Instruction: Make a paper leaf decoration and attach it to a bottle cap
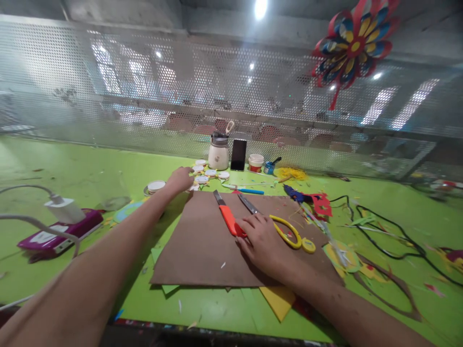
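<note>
Near edge: yellow sheet [277,301] pokes out from under a brown cardboard [202,246] lying flat on the green table [90,173], probably as a work mat.

Right hand [265,241] lies palm-down on the cardboard, fingers loose and a little curled, their tips on the tail of the orange knife [227,217]. It is not wrapped around it. Yellow scissors [285,231] lie just beside the thumb, both tools within easy reach.

Left: a purple device [58,233] with a plug in it.

Farther: left hand [180,180], arm stretched out, is over small round discs [202,179] past the cardboard's far edge. The fingers bend down; I cannot tell if they pinch one.

Behind the discs: white jar [218,153] and phone [238,154], propped against the mesh wall. A paper flower [352,46] hangs high.
</note>
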The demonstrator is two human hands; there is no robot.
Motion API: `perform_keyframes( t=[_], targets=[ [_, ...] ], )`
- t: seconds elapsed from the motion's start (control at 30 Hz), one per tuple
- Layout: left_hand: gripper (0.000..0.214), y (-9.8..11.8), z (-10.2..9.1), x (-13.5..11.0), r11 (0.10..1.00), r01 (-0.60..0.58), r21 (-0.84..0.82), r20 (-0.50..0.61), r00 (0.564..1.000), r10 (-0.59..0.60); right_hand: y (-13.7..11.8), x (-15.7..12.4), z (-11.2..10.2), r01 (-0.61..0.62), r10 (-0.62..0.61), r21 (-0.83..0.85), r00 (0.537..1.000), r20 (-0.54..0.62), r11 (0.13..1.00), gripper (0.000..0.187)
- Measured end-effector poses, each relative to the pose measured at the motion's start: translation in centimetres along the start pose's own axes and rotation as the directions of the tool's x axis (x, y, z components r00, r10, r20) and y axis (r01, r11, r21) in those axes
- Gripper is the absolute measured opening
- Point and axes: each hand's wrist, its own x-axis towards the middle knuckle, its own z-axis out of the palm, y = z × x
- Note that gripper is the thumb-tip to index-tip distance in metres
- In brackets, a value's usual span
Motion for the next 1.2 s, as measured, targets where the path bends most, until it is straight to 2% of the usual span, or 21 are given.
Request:
perform_keyframes(
  t=[0.13, 0.3, 0.5, 0.7, 0.87, 1.07, 1.2],
  targets=[
    [0.05, -0.2, -0.2, -0.5, 0.999, 0.036, 0.011, 0.044, 0.998, -0.036, -0.2, -0.1, 0.2, 0.004, -0.004, 0.008, 1.0, 0.006, 1.0, 0.02],
    [0.077, 0.5, 0.7, -1.8, 0.994, 0.1, 0.04, 0.085, 0.991, -0.103, -0.4, -0.2, 0.5, 0.002, -0.002, -0.008, 1.0, 0.019, 1.0, 0.021],
    [0.069, 1.5, 1.4, -2.3, 0.984, 0.148, 0.095, 0.081, 0.984, -0.156, -0.5, -0.2, 0.7, -0.001, 0.001, -0.005, 0.999, 0.033, 1.0, 0.023],
    [0.065, 0.9, 1.1, -2.1, 0.981, 0.141, 0.132, 0.07, 0.986, -0.151, -0.4, -0.4, 0.9, -0.001, 0.001, 0.002, 0.999, 0.034, 1.0, 0.022],
    [0.068, -0.4, 0.0, -2.0, 0.981, 0.12, 0.153, 0.057, 0.99, -0.13, -0.5, -0.4, 0.9, 0.004, -0.004, -0.004, 1.0, 0.03, 1.0, 0.021],
    [0.068, -2.3, -2.7, -1.6, 0.982, 0.072, 0.172, -0.015, 0.997, -0.071, -0.4, -0.4, 1.0, -0.008, 0.009, -0.02, 0.999, 0.033, 1.0, 0.023],
    [0.066, -2.9, -3.3, -1.9, 0.987, 0.01, 0.161, 0.012, 1.0, -0.012, -0.5, -0.4, 1.0, -0.005, 0.006, -0.027, 0.999, 0.039, 1.0, 0.023]
  ],
)
